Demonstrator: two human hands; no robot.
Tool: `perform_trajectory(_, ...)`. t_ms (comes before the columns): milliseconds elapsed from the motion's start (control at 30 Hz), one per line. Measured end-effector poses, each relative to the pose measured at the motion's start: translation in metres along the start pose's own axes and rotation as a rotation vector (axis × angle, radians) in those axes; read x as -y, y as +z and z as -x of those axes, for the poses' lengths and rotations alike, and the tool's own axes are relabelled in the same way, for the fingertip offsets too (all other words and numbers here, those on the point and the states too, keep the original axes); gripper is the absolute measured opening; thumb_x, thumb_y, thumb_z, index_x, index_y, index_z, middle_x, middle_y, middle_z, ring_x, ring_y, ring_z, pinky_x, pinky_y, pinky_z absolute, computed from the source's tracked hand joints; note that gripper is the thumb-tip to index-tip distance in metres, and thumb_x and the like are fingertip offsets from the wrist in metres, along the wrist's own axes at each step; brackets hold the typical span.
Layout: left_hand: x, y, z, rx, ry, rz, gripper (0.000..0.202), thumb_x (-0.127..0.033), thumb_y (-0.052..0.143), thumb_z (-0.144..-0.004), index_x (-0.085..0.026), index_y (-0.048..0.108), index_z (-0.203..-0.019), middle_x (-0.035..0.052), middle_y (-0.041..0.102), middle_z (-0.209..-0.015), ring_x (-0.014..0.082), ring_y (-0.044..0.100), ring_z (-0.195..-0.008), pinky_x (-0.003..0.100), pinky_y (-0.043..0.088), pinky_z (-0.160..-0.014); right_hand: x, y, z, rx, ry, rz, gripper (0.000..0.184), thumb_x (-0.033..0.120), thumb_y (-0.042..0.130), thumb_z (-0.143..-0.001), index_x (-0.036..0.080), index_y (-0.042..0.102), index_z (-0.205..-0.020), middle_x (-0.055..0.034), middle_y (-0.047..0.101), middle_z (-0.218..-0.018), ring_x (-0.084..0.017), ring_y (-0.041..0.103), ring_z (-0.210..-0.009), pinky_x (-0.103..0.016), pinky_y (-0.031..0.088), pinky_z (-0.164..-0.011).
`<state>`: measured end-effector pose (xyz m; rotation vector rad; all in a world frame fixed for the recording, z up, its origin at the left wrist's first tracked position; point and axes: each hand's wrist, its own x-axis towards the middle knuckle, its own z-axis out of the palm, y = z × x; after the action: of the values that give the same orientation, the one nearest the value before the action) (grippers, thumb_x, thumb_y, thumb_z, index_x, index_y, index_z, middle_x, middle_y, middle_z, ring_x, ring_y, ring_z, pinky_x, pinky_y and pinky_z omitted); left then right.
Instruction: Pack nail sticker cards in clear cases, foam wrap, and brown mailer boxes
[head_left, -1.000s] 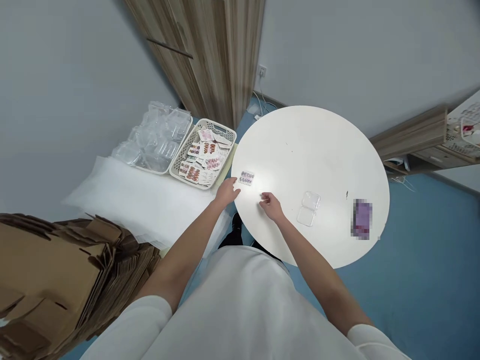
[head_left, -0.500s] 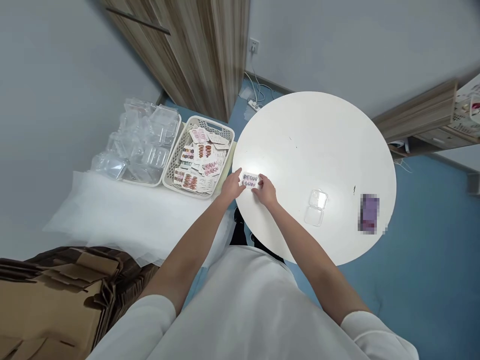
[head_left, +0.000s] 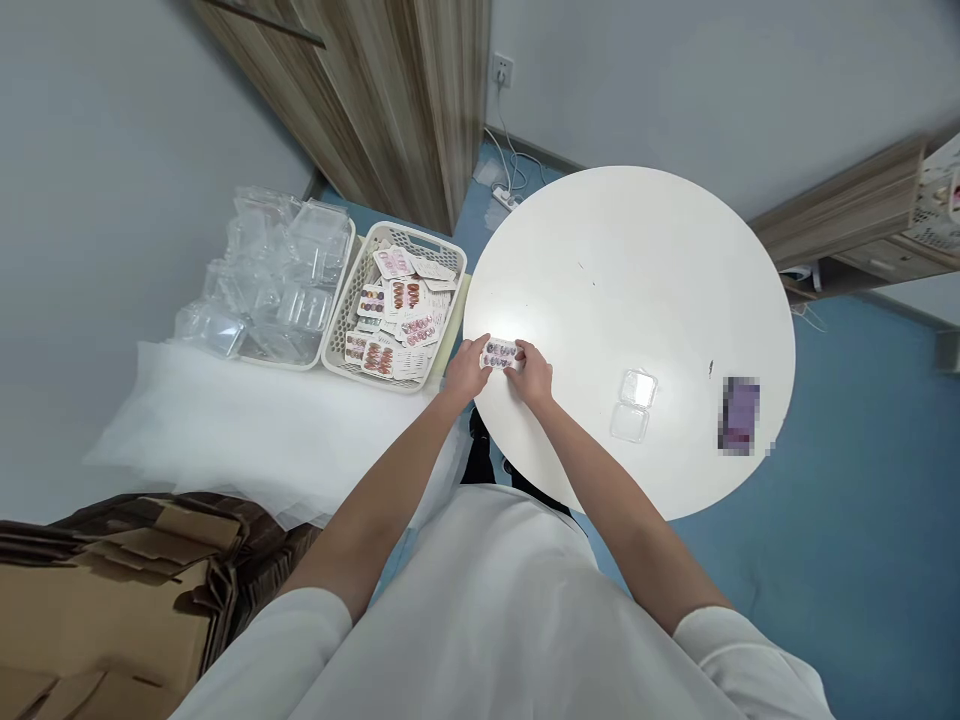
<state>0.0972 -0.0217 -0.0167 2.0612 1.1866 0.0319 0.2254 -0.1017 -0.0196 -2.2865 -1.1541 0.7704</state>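
A small white card of press-on nails [head_left: 500, 354], with two rows of dark purplish-grey nails, is held between both hands over the near left part of the round white table [head_left: 637, 270]. My left hand [head_left: 469, 370] grips its left end between thumb and fingers. At the right end, my right hand [head_left: 533, 374] pinches it the same way. To the right of the hands, an unfolded clear plastic clamshell box [head_left: 634, 404] lies on the tabletop.
Left of the table stands a white basket [head_left: 394, 375] full of nail cards. Beside it, another basket is heaped with clear plastic boxes [head_left: 277, 270]. White foam sheeting [head_left: 225, 420] and folded cardboard [head_left: 97, 620] lie at the left. A blurred-out purple object [head_left: 740, 415] rests at the table's right.
The camera view has shifted slightly. The card has tilted a little in both hands, which keep their grip at its two ends.
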Motion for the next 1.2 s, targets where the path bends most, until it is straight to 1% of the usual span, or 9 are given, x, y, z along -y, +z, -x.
perform_trajectory(133,0.000,0.005,0.008,-0.033,0.094,0.030,0.062,-0.015,0.055,-0.071,-0.023,0.032,-0.129,0.0057,0.050,-0.104,0.0168,0.052,-0.081,0.028,0.042,-0.068,-0.009,0.000,0.008,-0.017,-0.060,-0.115,0.049,0.018,0.052,-0.069,0.021,0.041,-0.117,-0.0022,0.055,-0.092,-0.015,0.050,-0.077,-0.034,0.040,-0.078)
perform_trajectory(267,-0.006,0.009,0.018,-0.046,0.168,0.092,0.066,-0.012,0.055,-0.068,-0.022,0.031,-0.129,0.0044,0.050,-0.100,0.0143,0.051,-0.075,0.028,0.043,-0.070,-0.020,-0.007,0.018,-0.020,-0.067,-0.239,0.049,0.018,0.050,-0.071,0.020,0.040,-0.119,-0.0034,0.053,-0.095,-0.014,0.050,-0.076,-0.029,0.044,-0.073)
perform_trajectory(367,-0.018,0.013,0.030,-0.045,0.223,0.124,0.066,-0.012,0.055,-0.068,-0.021,0.031,-0.129,0.0034,0.049,-0.096,0.0128,0.049,-0.072,0.028,0.043,-0.070,-0.029,-0.020,0.031,-0.012,-0.070,-0.313,0.049,0.020,0.050,-0.071,0.021,0.040,-0.119,-0.0028,0.052,-0.094,-0.012,0.050,-0.074,-0.029,0.045,-0.073)
perform_trajectory(500,-0.041,0.025,0.051,-0.044,0.289,0.153,0.063,-0.015,0.055,-0.070,-0.021,0.031,-0.128,0.0024,0.048,-0.091,0.0117,0.047,-0.069,0.027,0.043,-0.070,-0.047,-0.046,0.058,0.000,-0.080,-0.378,0.051,0.022,0.054,-0.070,0.021,0.040,-0.120,-0.0021,0.052,-0.092,-0.011,0.050,-0.071,-0.030,0.045,-0.073)
perform_trajectory(700,-0.082,0.062,0.081,0.024,0.333,0.163,0.062,-0.017,0.057,-0.069,-0.021,0.033,-0.127,0.0022,0.048,-0.090,0.0107,0.045,-0.065,0.027,0.043,-0.067,-0.097,-0.092,0.105,0.051,-0.154,-0.363,0.060,0.021,0.057,-0.069,0.026,0.036,-0.125,-0.0026,0.052,-0.097,-0.013,0.050,-0.077,-0.032,0.044,-0.074)
perform_trajectory(800,-0.105,0.085,0.090,0.091,0.368,0.154,0.061,-0.020,0.057,-0.069,-0.023,0.034,-0.126,0.0024,0.049,-0.092,0.0112,0.045,-0.065,0.028,0.043,-0.067,-0.129,-0.112,0.128,0.051,-0.172,-0.316,0.061,0.021,0.056,-0.070,0.027,0.034,-0.126,-0.0029,0.052,-0.097,-0.014,0.049,-0.079,-0.034,0.044,-0.075)
perform_trajectory(900,-0.128,0.107,0.095,0.154,0.386,0.123,0.061,-0.022,0.058,-0.069,-0.023,0.035,-0.126,0.0032,0.050,-0.095,0.0121,0.047,-0.067,0.029,0.044,-0.067,-0.159,-0.126,0.145,0.041,-0.159,-0.293,0.063,0.021,0.056,-0.070,0.027,0.032,-0.128,-0.0031,0.051,-0.097,-0.015,0.049,-0.080,-0.034,0.044,-0.075)
perform_trajectory(1067,-0.154,0.134,0.092,0.222,0.375,0.022,0.063,-0.026,0.061,-0.067,-0.022,0.036,-0.125,0.0041,0.051,-0.096,0.0138,0.049,-0.070,0.030,0.045,-0.069,-0.198,-0.138,0.155,0.033,-0.130,-0.263,0.063,0.023,0.056,-0.071,0.028,0.031,-0.128,-0.0036,0.051,-0.099,-0.017,0.049,-0.085,-0.037,0.043,-0.079)
perform_trajectory(1200,-0.168,0.146,0.080,0.245,0.329,-0.070,0.063,-0.027,0.061,-0.067,-0.021,0.037,-0.125,0.0047,0.051,-0.097,0.0153,0.052,-0.074,0.030,0.045,-0.069,-0.213,-0.146,0.145,0.019,-0.108,-0.206,0.062,0.025,0.059,-0.069,0.026,0.034,-0.126,-0.0055,0.048,-0.105,-0.021,0.045,-0.099,-0.039,0.040,-0.086)
